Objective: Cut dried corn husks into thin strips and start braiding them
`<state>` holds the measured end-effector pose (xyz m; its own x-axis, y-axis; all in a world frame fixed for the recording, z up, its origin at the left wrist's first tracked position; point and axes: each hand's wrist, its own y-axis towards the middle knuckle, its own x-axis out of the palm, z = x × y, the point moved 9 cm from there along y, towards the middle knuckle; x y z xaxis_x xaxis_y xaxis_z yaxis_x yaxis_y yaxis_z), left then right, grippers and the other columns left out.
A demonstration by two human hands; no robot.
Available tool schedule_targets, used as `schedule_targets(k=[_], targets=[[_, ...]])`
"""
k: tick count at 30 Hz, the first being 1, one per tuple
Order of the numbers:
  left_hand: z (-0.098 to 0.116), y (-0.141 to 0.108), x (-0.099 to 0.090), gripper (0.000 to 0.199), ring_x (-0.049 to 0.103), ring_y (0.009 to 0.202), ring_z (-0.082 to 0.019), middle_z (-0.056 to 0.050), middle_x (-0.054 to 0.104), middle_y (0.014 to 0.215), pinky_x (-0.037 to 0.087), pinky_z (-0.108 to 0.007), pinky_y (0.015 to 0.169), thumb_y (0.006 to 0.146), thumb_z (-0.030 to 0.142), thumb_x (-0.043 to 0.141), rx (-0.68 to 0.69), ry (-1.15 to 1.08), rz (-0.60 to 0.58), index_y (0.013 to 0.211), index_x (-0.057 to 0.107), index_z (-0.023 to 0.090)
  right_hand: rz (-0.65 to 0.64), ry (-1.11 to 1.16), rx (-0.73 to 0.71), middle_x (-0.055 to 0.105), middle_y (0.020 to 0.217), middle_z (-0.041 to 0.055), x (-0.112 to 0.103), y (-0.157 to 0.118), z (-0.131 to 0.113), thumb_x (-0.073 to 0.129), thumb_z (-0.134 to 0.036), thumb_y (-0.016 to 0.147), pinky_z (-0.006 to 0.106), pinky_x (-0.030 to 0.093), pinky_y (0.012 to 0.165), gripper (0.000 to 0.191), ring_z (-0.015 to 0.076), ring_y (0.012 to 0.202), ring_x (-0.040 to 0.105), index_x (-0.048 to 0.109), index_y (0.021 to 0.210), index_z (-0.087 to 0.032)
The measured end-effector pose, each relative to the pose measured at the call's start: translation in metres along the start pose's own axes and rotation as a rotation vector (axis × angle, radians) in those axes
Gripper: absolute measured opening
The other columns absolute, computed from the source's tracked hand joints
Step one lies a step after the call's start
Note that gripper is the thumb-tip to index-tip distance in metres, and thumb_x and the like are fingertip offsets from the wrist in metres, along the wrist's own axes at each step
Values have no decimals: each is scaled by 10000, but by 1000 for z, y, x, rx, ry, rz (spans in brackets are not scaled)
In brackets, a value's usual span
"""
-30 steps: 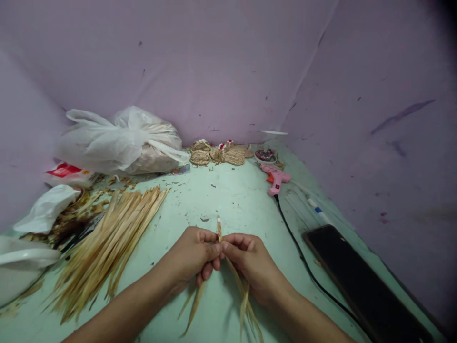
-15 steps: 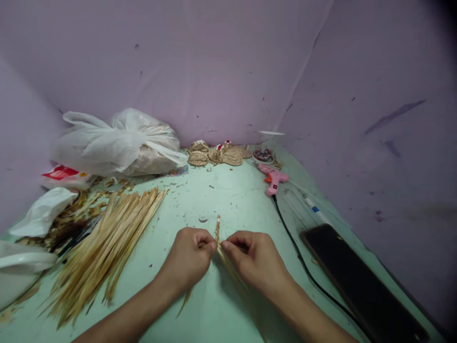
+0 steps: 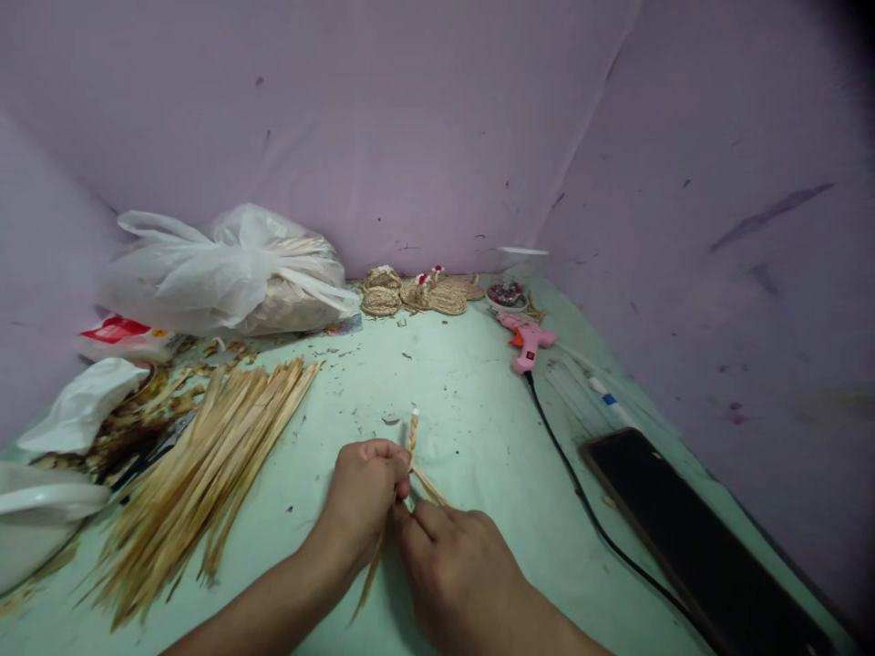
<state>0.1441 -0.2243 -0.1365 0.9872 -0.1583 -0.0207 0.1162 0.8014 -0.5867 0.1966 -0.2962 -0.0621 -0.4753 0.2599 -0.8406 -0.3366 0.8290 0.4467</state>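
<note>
A short straw braid with a white tip stands up from between my hands at the middle of the table. My left hand pinches it just below the plaited part. Closed and lower down, my right hand has its fingertips against the left hand's fingers, on the straw strands; its exact hold is partly hidden. Loose strands slant from the braid toward the right hand's knuckles, and another strand hangs below the left hand. A bundle of dry straw strips lies to the left.
A pink glue gun with a black cord and a dark phone lie on the right. Woven straw pieces and a small dish of beads sit by the wall. A stuffed white plastic bag stands back left.
My right hand has moved down and left, from beside the braid to below my left hand's fingertips. The left hand keeps its pinch, and the braid leans slightly differently.
</note>
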Motion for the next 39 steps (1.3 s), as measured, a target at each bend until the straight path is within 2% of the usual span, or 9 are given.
schedule_targets(k=[3, 6, 9, 12, 16, 23, 27, 32, 39], targets=[[3, 2, -4, 185, 169, 300, -22, 79, 332, 338, 114, -198, 355, 565, 181, 517, 68, 40, 17, 406, 423, 166, 54, 267, 173, 599, 538, 27, -19, 4, 23, 530, -186, 727, 247, 368, 448, 127, 137, 473, 533, 623, 643, -161], [3, 2, 1, 193, 228, 337, -37, 70, 342, 355, 161, -197, 377, 567, 209, 535, 123, 48, -38, 411, 430, 165, 179, 537, 574, 632, 666, 41, -28, 0, 69, 526, -271, 778, 265, 431, 593, 140, 144, 617, 573, 611, 727, -172], [3, -3, 10, 199, 320, 367, -62, 49, 390, 371, 230, -205, 409, 574, 235, 544, 155, 50, -120, 420, 437, 169, -20, 1027, 1016, 593, 666, 34, 16, -13, 88, 505, -305, 777, 270, 438, 544, 144, 131, 565, 538, 542, 791, -166], [2, -5, 15, 192, 355, 379, -74, 38, 413, 376, 248, -213, 423, 578, 241, 539, 159, 56, -165, 425, 449, 169, -213, 1375, 1227, 503, 560, -23, 46, -21, 73, 520, -279, 750, 212, 359, 418, 111, 86, 438, 428, 493, 759, -172], [0, -5, 14, 164, 262, 345, -46, 53, 388, 352, 173, -207, 396, 564, 218, 542, 107, 121, -174, 423, 484, 158, -254, 1237, 1151, 323, 433, -88, 44, -21, 78, 552, -231, 725, 194, 158, 374, 133, 39, 363, 221, 511, 622, -157], [0, -3, 12, 162, 262, 323, -46, 10, 531, 421, 192, -214, 397, 614, 229, 530, 68, 177, -174, 470, 505, 160, -142, 1074, 1063, 534, 481, -12, 36, -15, 91, 554, -184, 706, 210, 266, 471, 207, 63, 434, 355, 541, 504, -139], [22, -3, 11, 187, 396, 448, -104, -13, 549, 477, 272, -225, 468, 645, 262, 545, 271, 427, -185, 490, 552, 156, -50, 1010, 1094, 528, 465, -26, 33, -18, 97, 529, -160, 721, 207, 275, 470, 184, 65, 419, 360, 541, 538, -142], [46, -29, 4, 201, 435, 457, -136, -15, 538, 460, 237, -244, 480, 709, 251, 519, 549, 834, 27, 532, 586, 184, 22, 1021, 1078, 560, 493, -10, 35, -18, 100, 521, -198, 726, 217, 337, 509, 190, 86, 451, 438, 536, 543, -150], [12, -73, 55, 302, 577, 515, -233, -138, 665, 669, 311, -285, 453, 636, 66, 456, 967, 1362, -116, 836, 672, 127, 44, 1221, 1200, 535, 495, -25, 44, -27, 90, 523, -264, 728, 209, 319, 450, 167, 76, 412, 405, 507, 599, -158]])
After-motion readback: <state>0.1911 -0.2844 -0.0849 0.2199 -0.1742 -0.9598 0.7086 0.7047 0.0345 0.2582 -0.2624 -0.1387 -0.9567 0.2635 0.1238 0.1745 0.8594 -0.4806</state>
